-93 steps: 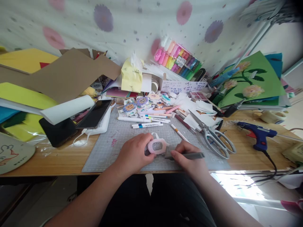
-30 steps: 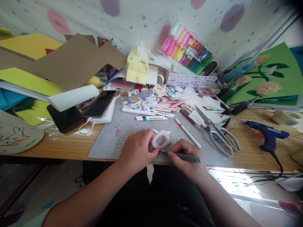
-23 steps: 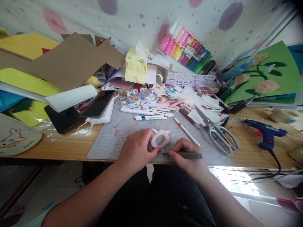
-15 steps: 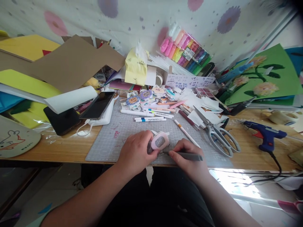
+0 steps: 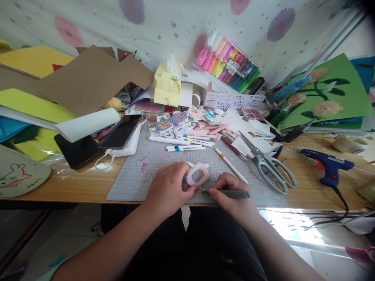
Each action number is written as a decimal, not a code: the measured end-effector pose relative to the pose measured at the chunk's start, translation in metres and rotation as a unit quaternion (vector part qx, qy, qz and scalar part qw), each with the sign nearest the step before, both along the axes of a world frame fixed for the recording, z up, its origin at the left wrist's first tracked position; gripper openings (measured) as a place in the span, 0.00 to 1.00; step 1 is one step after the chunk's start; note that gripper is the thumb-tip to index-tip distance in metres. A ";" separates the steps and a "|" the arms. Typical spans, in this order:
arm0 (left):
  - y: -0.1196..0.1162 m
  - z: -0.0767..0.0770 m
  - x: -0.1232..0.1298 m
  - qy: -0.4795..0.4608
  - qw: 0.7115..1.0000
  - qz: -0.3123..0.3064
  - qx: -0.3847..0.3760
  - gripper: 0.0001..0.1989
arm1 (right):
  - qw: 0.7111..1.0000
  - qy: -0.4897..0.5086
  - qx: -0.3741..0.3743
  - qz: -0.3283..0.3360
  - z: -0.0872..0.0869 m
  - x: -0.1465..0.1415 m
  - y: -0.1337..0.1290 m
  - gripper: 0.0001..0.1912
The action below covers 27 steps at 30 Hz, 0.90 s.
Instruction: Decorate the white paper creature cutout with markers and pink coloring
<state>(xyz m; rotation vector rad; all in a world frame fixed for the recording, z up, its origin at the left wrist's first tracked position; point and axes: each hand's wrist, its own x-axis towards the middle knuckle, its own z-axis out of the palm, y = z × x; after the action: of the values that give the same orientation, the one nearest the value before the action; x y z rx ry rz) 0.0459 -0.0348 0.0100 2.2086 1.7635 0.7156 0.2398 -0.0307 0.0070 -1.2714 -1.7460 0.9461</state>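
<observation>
On my feed from the head camera, I have the left hand at the near middle of the table, closed on a small pale-pink-rimmed piece with a greyish centre; thumb and fingers pinch its left side, and white strips show just beyond it. I see that piece over the near part of the grey cutting mat, tilted, but I cannot tell whether it touches the mat. Just to its right, the right hand grips a dark grey pen between thumb and fingers, its tip pointing left, under the piece's near edge; whether the tip touches anything is too small for me to tell. Farther off on the mat I make out a white pen with an orange band, a pair of white pens with blue bands and, beyond them, a heap of paper cut-outs. Grey-handled scissors lie open to the right, a blue glue gun sits at the far right, and a phone rests to the left.
</observation>
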 end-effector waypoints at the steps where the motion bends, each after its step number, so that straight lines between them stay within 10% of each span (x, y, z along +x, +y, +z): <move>1: 0.000 0.000 0.000 0.000 1.000 0.000 0.000 0.13 | 1.000 0.000 -0.001 0.001 0.000 0.000 0.000 0.11; 19: 0.005 0.027 -0.033 0.020 0.992 0.012 -0.126 0.17 | 0.972 0.223 -0.070 -0.017 -0.021 0.019 0.005 0.12; 27: 0.024 0.024 -0.034 0.033 0.986 -0.101 -0.126 0.32 | 0.989 0.149 -0.006 -0.020 -0.001 -0.002 -0.012 0.12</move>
<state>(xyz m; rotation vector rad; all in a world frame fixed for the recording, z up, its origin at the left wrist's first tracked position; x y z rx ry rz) 0.0116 -0.0109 0.0344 2.2146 1.5311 0.3582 0.2382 -0.0423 0.0063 -1.1043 -1.4782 1.0657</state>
